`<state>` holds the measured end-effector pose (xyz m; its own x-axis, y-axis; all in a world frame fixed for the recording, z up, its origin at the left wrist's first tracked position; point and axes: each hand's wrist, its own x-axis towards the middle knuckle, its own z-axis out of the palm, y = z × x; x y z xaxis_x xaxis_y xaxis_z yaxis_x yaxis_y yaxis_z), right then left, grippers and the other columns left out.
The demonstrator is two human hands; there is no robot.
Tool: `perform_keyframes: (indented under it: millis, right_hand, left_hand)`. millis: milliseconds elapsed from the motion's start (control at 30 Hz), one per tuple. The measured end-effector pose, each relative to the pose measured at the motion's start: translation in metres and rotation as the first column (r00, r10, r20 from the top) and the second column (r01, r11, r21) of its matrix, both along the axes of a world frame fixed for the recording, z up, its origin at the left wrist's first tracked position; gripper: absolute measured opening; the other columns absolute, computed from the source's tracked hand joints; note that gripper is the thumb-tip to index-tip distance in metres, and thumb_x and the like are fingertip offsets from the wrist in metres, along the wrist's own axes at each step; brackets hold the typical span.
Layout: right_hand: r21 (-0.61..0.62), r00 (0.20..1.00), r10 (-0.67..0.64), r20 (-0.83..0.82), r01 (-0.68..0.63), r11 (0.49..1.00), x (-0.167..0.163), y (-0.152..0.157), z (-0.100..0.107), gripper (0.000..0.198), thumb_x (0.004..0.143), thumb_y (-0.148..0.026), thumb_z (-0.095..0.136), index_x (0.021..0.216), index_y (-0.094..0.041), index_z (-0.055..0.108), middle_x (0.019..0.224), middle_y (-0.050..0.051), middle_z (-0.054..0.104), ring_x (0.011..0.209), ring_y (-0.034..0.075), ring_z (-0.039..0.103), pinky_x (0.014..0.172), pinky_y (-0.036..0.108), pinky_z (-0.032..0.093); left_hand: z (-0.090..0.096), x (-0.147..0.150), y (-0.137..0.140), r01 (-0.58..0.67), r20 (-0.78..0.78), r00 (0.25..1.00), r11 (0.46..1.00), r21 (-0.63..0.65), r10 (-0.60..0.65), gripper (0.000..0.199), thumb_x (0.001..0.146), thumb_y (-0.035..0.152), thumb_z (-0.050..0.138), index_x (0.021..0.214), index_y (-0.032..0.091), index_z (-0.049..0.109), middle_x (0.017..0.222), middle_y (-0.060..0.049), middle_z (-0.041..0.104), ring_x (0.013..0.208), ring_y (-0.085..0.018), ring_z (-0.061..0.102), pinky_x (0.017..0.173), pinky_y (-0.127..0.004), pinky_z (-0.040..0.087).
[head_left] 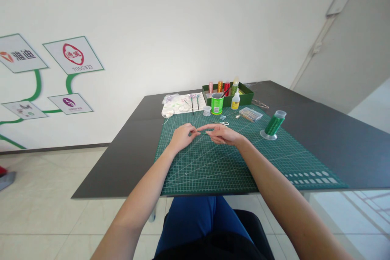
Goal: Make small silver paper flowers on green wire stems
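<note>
Above the green cutting mat (210, 166), my left hand (183, 136) is closed in a pinch; whatever lies between its thumb and fingers is too small to make out. My right hand (224, 134) reaches in from the other side, its index finger stretched out to the left fingertips. The right thumb stands apart from that finger, and I see nothing held there. Just beyond the hands lie white-handled scissors (224, 123). A spool of green thread (274, 124) stands on the mat to the right.
At the back are a green tin (217, 105), a glue bottle (235, 100), a small clear tub (206, 111) and a dark green box (248, 96) with thread spools. A clear case (250, 114) lies right of them. Flower-like pieces rest on a white sheet (179, 105), back left.
</note>
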<state>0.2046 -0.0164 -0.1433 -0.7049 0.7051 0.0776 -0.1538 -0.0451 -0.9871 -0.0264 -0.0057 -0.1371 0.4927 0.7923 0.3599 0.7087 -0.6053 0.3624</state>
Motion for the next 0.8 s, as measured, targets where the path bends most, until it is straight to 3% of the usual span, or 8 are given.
perform_keyframes:
  millis: [533, 800]
  right_hand:
    - [-0.008, 0.999, -0.046, -0.009, 0.046, 0.999, 0.003, 0.002, 0.002, 0.037, 0.095, -0.031, 0.061, 0.121, -0.006, 0.068, 0.034, -0.012, 0.039, 0.032, 0.005, 0.021, 0.041, 0.023, 0.019]
    - [-0.023, 0.98, -0.185, -0.074, 0.184, 0.983, 0.009, -0.001, 0.01, 0.037, 0.092, -0.031, 0.062, 0.121, -0.008, 0.069, 0.034, -0.012, 0.036, 0.033, 0.006, 0.018, 0.042, 0.024, 0.014]
  left_hand:
    - [0.005, -0.001, -0.002, 0.024, -0.047, 0.999, 0.999, -0.024, -0.025, 0.025, 0.096, 0.038, 0.064, 0.082, 0.02, 0.073, 0.086, -0.003, 0.068, 0.076, -0.016, 0.059, 0.065, -0.027, 0.035]
    - [0.001, -0.003, 0.004, 0.097, 0.101, 0.991, 0.992, -0.082, -0.088, 0.024, 0.091, 0.041, 0.069, 0.082, 0.019, 0.074, 0.084, -0.002, 0.07, 0.071, -0.015, 0.057, 0.065, -0.027, 0.038]
